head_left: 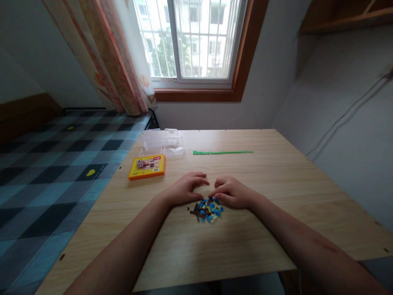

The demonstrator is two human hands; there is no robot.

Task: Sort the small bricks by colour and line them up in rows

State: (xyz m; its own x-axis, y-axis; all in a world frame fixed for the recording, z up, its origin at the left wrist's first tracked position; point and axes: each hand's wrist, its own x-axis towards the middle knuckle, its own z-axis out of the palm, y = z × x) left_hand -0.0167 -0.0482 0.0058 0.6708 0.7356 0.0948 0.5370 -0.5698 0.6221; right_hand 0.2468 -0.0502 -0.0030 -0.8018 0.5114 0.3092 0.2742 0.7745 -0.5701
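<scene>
A small heap of blue, brown and yellow toy bricks [206, 211] lies on the wooden table in front of me. My left hand [188, 188] rests at the heap's upper left, its fingers apart and curved, with the thumb by the bricks. From the upper right, my right hand [230, 191] reaches in with its index finger stretched out, touching the heap's top edge; the other fingers are curled. Farther back, a long row of small green bricks [221, 153] runs from left to right, with larger pieces at the left end.
An orange and yellow box [147, 167] with a printed lid lies at the table's left. Behind it stand clear plastic containers [162, 142]. A bed with a checked cover [76, 164] adjoins the table on the left, and a window [199, 41] is beyond the table.
</scene>
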